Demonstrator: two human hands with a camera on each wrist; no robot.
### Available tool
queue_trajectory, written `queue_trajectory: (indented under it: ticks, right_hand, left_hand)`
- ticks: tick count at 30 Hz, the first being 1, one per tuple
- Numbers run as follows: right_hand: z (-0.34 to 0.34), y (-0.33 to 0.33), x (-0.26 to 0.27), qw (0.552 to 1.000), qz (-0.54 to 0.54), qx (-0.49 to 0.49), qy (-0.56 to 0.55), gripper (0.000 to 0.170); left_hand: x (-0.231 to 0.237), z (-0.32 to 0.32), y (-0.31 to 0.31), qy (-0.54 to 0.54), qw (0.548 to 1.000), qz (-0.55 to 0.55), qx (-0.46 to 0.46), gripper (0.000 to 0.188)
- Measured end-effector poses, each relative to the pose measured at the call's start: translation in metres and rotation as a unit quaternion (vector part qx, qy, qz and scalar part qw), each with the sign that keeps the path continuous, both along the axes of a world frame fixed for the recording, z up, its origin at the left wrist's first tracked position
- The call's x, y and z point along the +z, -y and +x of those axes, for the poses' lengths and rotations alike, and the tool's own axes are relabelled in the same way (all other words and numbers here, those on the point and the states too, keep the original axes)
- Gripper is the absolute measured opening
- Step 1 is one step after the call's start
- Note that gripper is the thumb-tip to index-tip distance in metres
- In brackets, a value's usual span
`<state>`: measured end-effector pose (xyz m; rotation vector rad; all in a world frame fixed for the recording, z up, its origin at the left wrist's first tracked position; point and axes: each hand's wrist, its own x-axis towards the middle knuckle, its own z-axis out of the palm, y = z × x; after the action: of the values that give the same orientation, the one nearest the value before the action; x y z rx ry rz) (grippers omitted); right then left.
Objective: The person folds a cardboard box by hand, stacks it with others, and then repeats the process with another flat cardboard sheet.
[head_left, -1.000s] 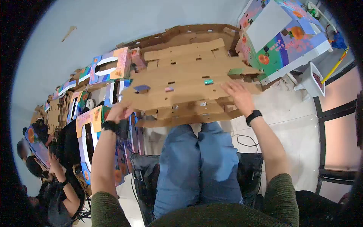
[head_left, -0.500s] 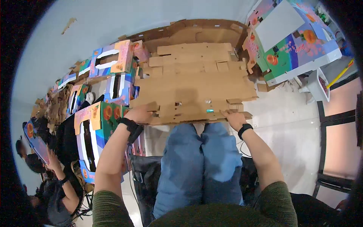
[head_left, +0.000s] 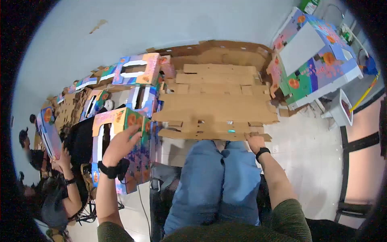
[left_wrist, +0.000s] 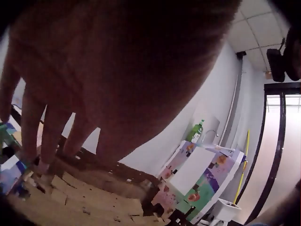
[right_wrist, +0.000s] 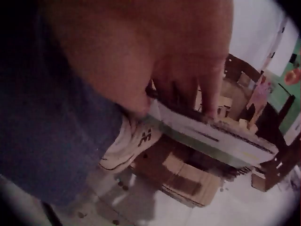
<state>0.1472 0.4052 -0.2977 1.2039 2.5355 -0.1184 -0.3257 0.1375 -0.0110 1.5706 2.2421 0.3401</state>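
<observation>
While the right hand (head_left: 256,142) grips the near edge of the cardboard (head_left: 213,107) — spread flat just beyond the knees (head_left: 200,155) — the left hand (head_left: 119,146), fingers extended and grasping nothing, is at the box (head_left: 136,165); whether it touches, I cannot tell.

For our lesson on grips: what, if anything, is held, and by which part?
The right hand grips a flat brown cardboard sheet by its near edge, towards the right end; the open left hand holds nothing.
</observation>
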Motion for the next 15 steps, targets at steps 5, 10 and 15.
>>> queue_trajectory:
  ticks: [5,10,15]
  right_hand:
    - [0.006,-0.012,-0.036,0.999,0.042,-0.001,-0.014,0.041]
    - [0.009,-0.006,0.014,0.996,0.019,0.066,-0.059,0.045]
    - [0.016,-0.02,0.076,0.992,-0.052,0.002,-0.116,0.045]
  left_hand:
    - [-0.029,-0.023,0.091,-0.008,0.995,0.008,0.095,0.053]
    - [-0.088,-0.05,0.155,-0.194,0.965,0.027,0.174,0.093]
    - [-0.15,-0.072,0.182,-0.142,0.959,-0.047,0.242,0.123]
